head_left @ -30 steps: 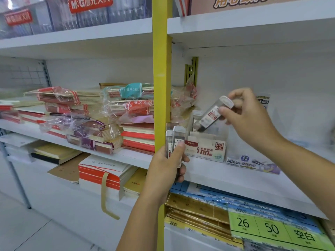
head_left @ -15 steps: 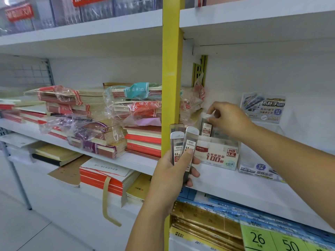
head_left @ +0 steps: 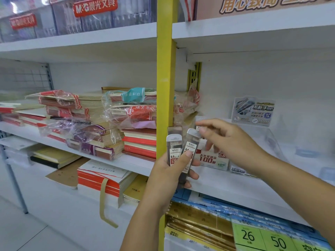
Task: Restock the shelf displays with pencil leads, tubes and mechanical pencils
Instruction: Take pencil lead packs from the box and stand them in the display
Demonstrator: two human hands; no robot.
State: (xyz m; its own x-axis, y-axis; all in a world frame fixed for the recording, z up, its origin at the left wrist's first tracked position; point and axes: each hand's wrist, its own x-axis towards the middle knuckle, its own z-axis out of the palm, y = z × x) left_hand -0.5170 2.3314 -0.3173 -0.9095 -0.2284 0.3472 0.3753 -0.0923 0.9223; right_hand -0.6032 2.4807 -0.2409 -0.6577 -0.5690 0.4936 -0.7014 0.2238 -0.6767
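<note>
Shown gripped upright in the left hand (head_left: 168,175), lead tubes (head_left: 174,153) just before the display box (head_left: 215,161) on the shelf (head_left: 244,187); right hand (head_left: 233,145) blurred at the rightmost cap, grasp indeterminable; pinch one tube only, draw upward, seat label outward.

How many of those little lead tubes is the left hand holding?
3 in the left hand: a front tube, a tilted tube to its right, and a rear tube with only its top showing. More may hide behind these.
</note>
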